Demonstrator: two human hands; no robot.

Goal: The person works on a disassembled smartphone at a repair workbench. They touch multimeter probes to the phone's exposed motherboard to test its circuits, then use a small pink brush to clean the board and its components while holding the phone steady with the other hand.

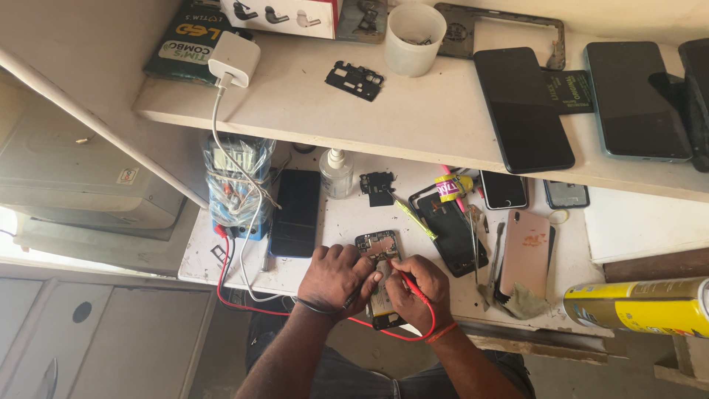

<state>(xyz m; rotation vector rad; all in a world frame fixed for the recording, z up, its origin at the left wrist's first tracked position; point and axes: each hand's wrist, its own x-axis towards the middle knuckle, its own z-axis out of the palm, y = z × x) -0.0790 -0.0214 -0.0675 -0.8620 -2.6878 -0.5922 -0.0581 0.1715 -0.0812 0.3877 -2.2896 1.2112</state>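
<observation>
Opened phone (379,277) under both hands, right hand (417,292) pinching red probe (405,279), left hand (334,277) gripping black probe (353,297) (yellow spray can (639,307) at right).

**Tight room around the opened phone**

Both hands crowd the opened phone (379,277) at the near edge of the worktop (336,222). Left of the left hand (334,277), a dark phone (295,213) and a wrapped meter (235,188) block the way, with red leads (225,284) and a white cable (251,222) trailing across. Right of the right hand (417,290), a black phone frame (452,235), tweezers (473,244) and a pink phone (526,253) fill the surface. Far side, a spray bottle (337,172) stands under the overhanging shelf (413,122). A bare strip lies between the dark phone and the black frame.
</observation>
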